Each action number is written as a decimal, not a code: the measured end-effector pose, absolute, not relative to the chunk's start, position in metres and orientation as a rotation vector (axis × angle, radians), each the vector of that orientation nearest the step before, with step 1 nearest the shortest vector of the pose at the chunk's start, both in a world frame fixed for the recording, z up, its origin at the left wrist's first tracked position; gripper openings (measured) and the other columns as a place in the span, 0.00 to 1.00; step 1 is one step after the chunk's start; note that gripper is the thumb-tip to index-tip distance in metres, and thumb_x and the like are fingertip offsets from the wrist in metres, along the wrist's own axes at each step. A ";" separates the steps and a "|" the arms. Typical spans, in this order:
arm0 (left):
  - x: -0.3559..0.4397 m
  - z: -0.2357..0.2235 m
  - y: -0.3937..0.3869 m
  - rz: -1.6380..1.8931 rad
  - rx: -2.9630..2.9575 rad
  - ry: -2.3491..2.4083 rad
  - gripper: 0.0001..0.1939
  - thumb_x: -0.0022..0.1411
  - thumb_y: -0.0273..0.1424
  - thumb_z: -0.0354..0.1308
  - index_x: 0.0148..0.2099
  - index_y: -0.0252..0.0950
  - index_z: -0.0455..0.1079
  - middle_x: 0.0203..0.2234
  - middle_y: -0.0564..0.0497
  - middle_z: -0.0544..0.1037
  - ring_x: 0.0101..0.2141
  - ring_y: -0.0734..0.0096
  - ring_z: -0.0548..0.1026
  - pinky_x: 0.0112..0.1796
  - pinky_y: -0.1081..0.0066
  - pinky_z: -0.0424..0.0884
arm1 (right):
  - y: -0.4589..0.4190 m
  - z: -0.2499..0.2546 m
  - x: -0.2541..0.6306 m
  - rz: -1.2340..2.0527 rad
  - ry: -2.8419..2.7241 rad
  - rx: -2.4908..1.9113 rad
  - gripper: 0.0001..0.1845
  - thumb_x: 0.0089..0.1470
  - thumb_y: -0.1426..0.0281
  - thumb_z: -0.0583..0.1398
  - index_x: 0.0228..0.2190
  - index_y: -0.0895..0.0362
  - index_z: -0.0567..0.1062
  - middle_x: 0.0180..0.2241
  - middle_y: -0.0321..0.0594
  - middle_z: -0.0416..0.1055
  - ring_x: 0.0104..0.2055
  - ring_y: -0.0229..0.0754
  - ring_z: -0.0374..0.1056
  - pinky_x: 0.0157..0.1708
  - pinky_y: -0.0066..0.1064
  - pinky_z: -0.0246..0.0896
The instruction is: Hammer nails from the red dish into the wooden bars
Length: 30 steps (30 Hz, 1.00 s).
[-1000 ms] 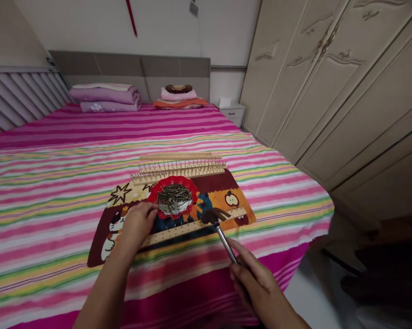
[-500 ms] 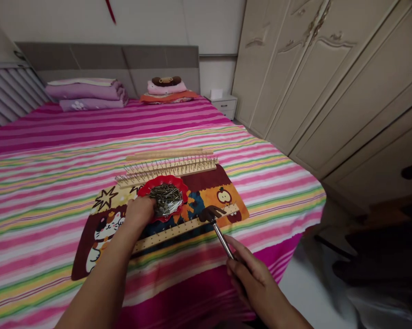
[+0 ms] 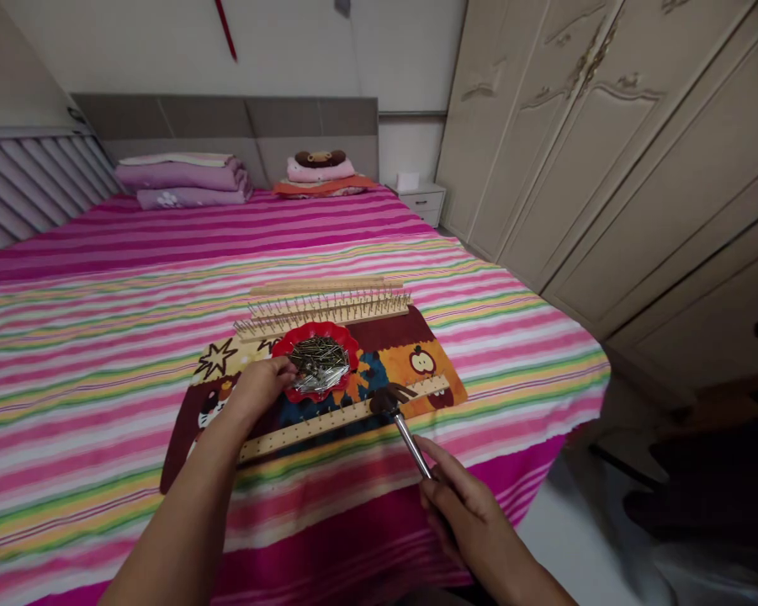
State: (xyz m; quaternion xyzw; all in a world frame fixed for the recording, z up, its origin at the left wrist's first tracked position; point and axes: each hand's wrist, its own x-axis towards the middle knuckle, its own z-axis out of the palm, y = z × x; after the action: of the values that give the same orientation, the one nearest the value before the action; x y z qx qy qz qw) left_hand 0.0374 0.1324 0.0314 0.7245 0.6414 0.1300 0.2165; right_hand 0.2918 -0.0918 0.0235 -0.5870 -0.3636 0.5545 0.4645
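Hammer (image 3: 411, 444) in grip, the right hand (image 3: 465, 509) had its fingers closed round the handle, the dark head over the near wooden strip (image 3: 303, 429). That strip was only partly filled: a few nails stood along it, and many holes at its left end had none. The left hand (image 3: 262, 389) had its fingertips bunched at the red bowl (image 3: 280, 344) of loose nails (image 3: 319, 360); whether they gripped one, I could not tell. Beyond, the boards (image 3: 379, 316) bristled with upright nails, before paler strips (image 3: 328, 286)

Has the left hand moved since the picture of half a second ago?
Yes. Judged against the red scalloped bowl, the left hand has drawn back slightly leftward, toward the rim.
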 end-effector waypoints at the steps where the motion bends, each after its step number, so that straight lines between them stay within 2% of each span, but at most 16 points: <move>1: 0.036 0.030 0.131 0.386 1.982 1.785 0.07 0.47 0.35 0.54 0.28 0.41 0.72 0.21 0.55 0.78 0.27 0.69 0.75 0.31 0.73 0.66 | -0.092 0.024 0.291 1.376 -0.884 -1.442 0.26 0.54 0.61 0.58 0.55 0.51 0.68 0.22 0.30 0.62 0.16 0.31 0.49 0.15 0.23 0.45; 8: 0.027 0.026 0.123 0.717 1.612 1.617 0.09 0.45 0.36 0.56 0.31 0.39 0.71 0.22 0.55 0.77 0.27 0.70 0.76 0.33 0.72 0.69 | -0.094 0.027 0.286 1.439 -0.824 -1.447 0.28 0.54 0.63 0.58 0.56 0.52 0.66 0.22 0.30 0.62 0.17 0.31 0.52 0.13 0.22 0.43; 15: 0.001 0.024 0.090 0.770 1.541 1.783 0.10 0.45 0.37 0.56 0.32 0.40 0.71 0.24 0.55 0.78 0.28 0.69 0.77 0.31 0.73 0.68 | -0.096 0.027 0.288 1.492 -0.846 -1.428 0.28 0.54 0.62 0.57 0.56 0.52 0.65 0.21 0.30 0.60 0.18 0.31 0.50 0.14 0.21 0.42; 18: -0.010 0.018 0.070 0.641 1.592 1.850 0.08 0.46 0.36 0.55 0.30 0.40 0.70 0.23 0.56 0.78 0.27 0.70 0.76 0.31 0.74 0.67 | -0.095 0.024 0.289 1.503 -0.854 -1.435 0.29 0.53 0.61 0.59 0.56 0.51 0.65 0.21 0.30 0.60 0.18 0.32 0.52 0.14 0.21 0.43; 21: -0.010 0.018 0.054 0.353 1.751 1.917 0.07 0.47 0.36 0.54 0.29 0.40 0.70 0.20 0.57 0.76 0.25 0.71 0.74 0.28 0.75 0.64 | -0.093 0.020 0.289 1.484 -0.833 -1.452 0.30 0.52 0.60 0.59 0.56 0.52 0.66 0.21 0.30 0.60 0.17 0.31 0.52 0.14 0.21 0.42; 26: 0.003 0.030 0.047 -0.025 1.897 1.967 0.09 0.52 0.32 0.52 0.34 0.39 0.72 0.24 0.53 0.78 0.27 0.70 0.73 0.29 0.74 0.61 | -0.091 0.015 0.288 1.503 -0.867 -1.437 0.30 0.52 0.61 0.59 0.56 0.51 0.66 0.19 0.28 0.58 0.16 0.30 0.50 0.13 0.20 0.42; 30: 0.005 0.030 0.047 -0.076 1.970 2.007 0.09 0.53 0.29 0.51 0.31 0.38 0.74 0.26 0.50 0.78 0.29 0.68 0.73 0.30 0.72 0.61 | -0.093 0.018 0.286 1.500 -0.840 -1.430 0.31 0.51 0.61 0.60 0.56 0.53 0.66 0.19 0.28 0.57 0.16 0.30 0.49 0.14 0.20 0.42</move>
State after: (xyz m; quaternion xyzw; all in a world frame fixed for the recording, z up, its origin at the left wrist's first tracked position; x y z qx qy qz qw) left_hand 0.0046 0.0466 0.0298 0.6908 0.7038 -0.0266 0.1633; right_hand 0.2860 -0.0928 0.0180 -0.5752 -0.3377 0.6032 0.4374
